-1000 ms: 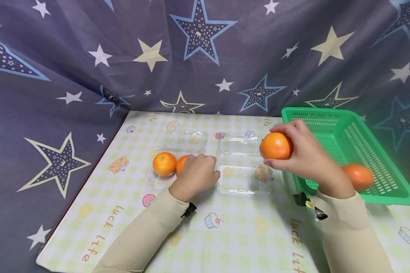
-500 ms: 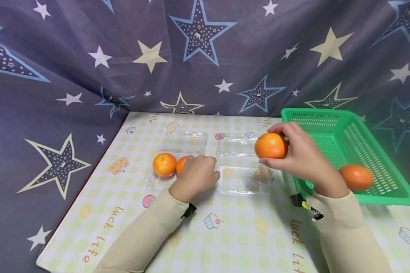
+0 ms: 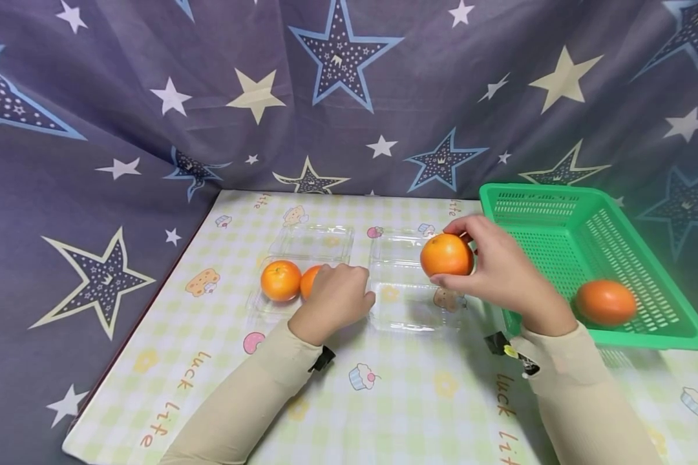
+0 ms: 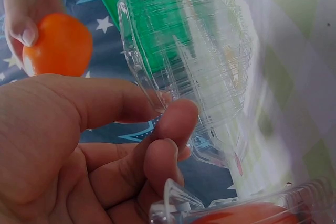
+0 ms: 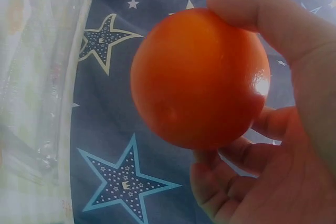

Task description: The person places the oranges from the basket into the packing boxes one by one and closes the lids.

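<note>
My right hand [image 3: 500,268] holds an orange [image 3: 446,255] between thumb and fingers, raised over the right-hand clear plastic clamshell box [image 3: 413,307], which lies open with its lid laid back. The right wrist view shows the same orange [image 5: 199,80], smooth and shiny, with fingers under and beside it. My left hand [image 3: 334,303] is between the two clear boxes, its fingers curled. In the left wrist view, thumb and fingertips pinch the rim of the right-hand box [image 4: 184,61]. An orange [image 3: 281,280] and another orange [image 3: 309,281], partly behind my left hand, sit in the left-hand clear box [image 3: 311,240].
A green plastic basket [image 3: 657,258] stands at the right side of the table, with one orange-red fruit [image 3: 606,302] inside. A checked tablecloth [image 3: 384,420] covers the table. Behind it hangs a dark star-patterned curtain [image 3: 209,51].
My right hand has carried the orange leftward, away from the basket and over the right-hand box. The left hand has stayed in place.
</note>
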Tool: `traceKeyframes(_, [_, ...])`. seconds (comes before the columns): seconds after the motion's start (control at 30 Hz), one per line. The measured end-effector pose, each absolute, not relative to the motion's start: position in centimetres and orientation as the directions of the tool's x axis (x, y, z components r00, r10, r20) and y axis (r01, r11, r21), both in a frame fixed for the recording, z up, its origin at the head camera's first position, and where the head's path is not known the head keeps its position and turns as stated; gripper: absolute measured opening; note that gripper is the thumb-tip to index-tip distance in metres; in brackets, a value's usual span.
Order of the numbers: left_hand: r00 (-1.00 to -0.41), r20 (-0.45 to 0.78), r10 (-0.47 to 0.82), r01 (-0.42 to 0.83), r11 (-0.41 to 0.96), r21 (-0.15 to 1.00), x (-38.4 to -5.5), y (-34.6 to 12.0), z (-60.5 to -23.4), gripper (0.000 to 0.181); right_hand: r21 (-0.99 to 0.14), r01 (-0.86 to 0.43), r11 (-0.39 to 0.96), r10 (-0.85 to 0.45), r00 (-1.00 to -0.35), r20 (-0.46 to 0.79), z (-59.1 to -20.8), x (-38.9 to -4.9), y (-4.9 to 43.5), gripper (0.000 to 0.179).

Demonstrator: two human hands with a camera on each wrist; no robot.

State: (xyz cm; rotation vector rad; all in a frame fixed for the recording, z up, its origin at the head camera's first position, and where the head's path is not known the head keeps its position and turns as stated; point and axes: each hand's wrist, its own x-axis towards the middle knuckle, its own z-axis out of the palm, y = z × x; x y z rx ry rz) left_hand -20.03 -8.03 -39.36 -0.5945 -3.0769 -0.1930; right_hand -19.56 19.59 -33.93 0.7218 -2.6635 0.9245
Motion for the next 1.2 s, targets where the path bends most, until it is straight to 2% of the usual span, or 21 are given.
traceKeyframes(0.2, [-0.929, 0.032, 0.369, 0.370, 0.919, 0.134, -20.0, -8.0, -39.2, 0.028, -0.516, -0.532, 0.671, -0.379, -0.845, 0.377, -34.4, -19.9, 19.3, 0.066])
traceKeyframes(0.67, [-0.940, 0.020, 0.342, 0.336, 0.910, 0.242, -19.6, -7.8, -39.2, 0.023, -0.530, -0.477, 0.702, -0.391, -0.879, 0.273, -35.6, -20.1, 17.8, 0.078])
traceKeyframes(0.93, [-0.948, -0.027, 0.317, 0.306, 0.933, 0.191, -19.3, -7.6, -39.4, 0.033, -0.536, -0.477, 0.697, -0.426, -0.876, 0.225, -36.5, -20.4, 17.0, 0.076])
traceKeyframes(1.2, [-0.949, -0.028, 0.315, 0.306, 0.936, 0.177, -19.2, -7.3, -39.5, 0.029, -0.518, -0.513, 0.684, -0.465, -0.854, 0.232, -37.0, -20.3, 16.6, 0.067])
